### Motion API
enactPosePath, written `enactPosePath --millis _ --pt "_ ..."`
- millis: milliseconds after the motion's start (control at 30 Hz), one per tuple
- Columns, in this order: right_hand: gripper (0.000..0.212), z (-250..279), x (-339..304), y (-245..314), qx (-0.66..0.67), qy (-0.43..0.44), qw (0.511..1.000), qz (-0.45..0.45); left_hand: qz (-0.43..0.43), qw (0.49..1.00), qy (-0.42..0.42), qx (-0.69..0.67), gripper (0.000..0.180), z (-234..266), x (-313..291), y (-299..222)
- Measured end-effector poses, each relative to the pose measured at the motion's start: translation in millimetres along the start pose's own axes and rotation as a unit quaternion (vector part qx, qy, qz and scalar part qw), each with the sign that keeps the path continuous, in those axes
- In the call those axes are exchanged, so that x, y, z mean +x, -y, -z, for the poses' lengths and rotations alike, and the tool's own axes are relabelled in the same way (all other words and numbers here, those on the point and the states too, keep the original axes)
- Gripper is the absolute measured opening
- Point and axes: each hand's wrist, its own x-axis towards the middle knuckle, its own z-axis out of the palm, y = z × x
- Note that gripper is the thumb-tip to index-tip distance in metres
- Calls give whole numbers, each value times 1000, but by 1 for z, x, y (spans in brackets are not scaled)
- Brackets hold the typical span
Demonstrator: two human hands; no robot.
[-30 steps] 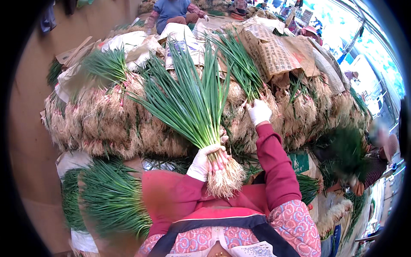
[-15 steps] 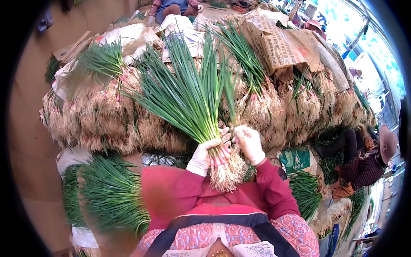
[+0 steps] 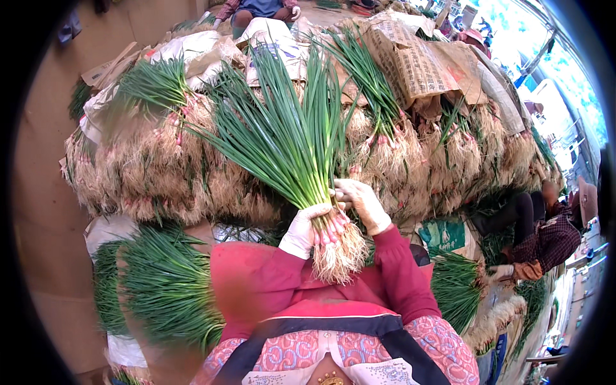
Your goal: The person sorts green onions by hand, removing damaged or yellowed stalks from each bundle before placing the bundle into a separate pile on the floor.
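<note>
A large bunch of spring onions (image 3: 301, 154) stands out in front of me, its long green leaves fanned upward. Its pinkish-white bulbs and pale stringy roots hang toward my lap. My left hand (image 3: 304, 233), in a whitish glove, is wrapped round the lower stems from the left. On the other side, my right hand (image 3: 362, 204), also gloved, has its bent fingers closed against the right edge of the stems, just above the bulbs. Some of its fingertips are hidden behind the stalks.
A long heap of spring onions (image 3: 173, 186), roots facing me, lies ahead, partly under paper sacks (image 3: 417, 64). More greens lie at my left (image 3: 170, 282) and right (image 3: 455, 289). A co-worker (image 3: 552, 231) in a hat sits at the right; another person (image 3: 256, 9) is beyond the heap.
My right hand has moved left and slightly down against the bunch. The loose, blurred stalk it held beside the bunch no longer shows apart from it. My left hand keeps its grip.
</note>
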Motion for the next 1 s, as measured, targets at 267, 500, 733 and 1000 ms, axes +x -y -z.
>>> enactPosePath --millis 267,500,733,1000 --pt "18 -9 10 6 -348 -28 929 124 35 997 8 74 33 -1 -5 -7" --pt "18 -6 17 -21 -76 -140 976 145 -9 1000 -12 -7 31 -5 -4 -1" --pt "40 31 7 -53 -616 169 769 -35 -98 982 128 -97 38 -27 -25 -20" --pt "33 129 92 81 -491 -368 731 300 28 999 33 -9 67 -10 -3 -9"
